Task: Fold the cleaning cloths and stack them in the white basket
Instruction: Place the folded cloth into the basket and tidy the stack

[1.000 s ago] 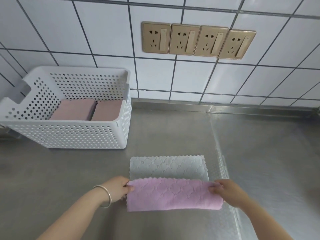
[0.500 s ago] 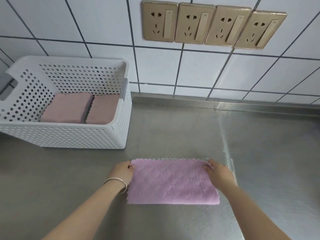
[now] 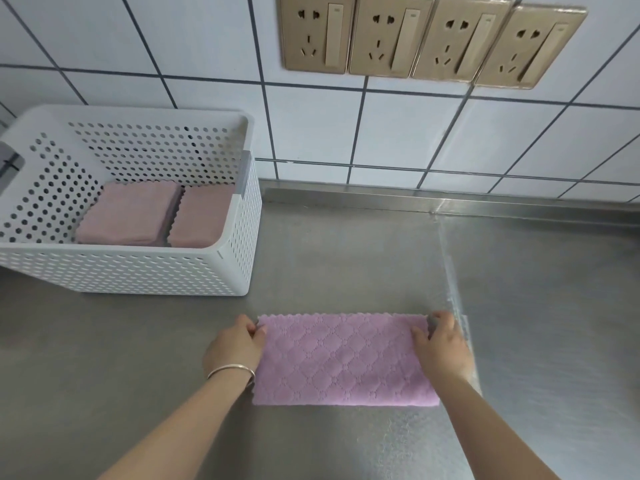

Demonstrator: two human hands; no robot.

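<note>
From my head view, the white basket (image 3: 239, 237) is my landmark: it sits on the steel tabletop (image 3: 346, 258) against the tiled wall (image 3: 207, 46). Inside it lie two piles of folded pink cloths (image 3: 130, 216), side by side, the right pile (image 3: 202, 220) touching the basket's right wall. So part of the job looks done.

Nearer to me than the basket and off to its right, the purple cloth (image 3: 343, 358) lies flat on the tabletop, folded once into a long rectangle, its scalloped edges lined up along the far side. I judge it needs at least one more fold across its length before it matches the piles, and then it must go into the basket. I see no other loose cloths in view.

My left hand (image 3: 235, 348), bracelet (image 3: 230, 370) at the wrist, pinches the cloth's far left corner, the one nearest the basket. My right hand (image 3: 440, 344) holds the far right corner, fingers curled over the edge, with a bit of grey underside showing there. Both forearms reach forward and stay low, one at each short end of the cloth.
</note>
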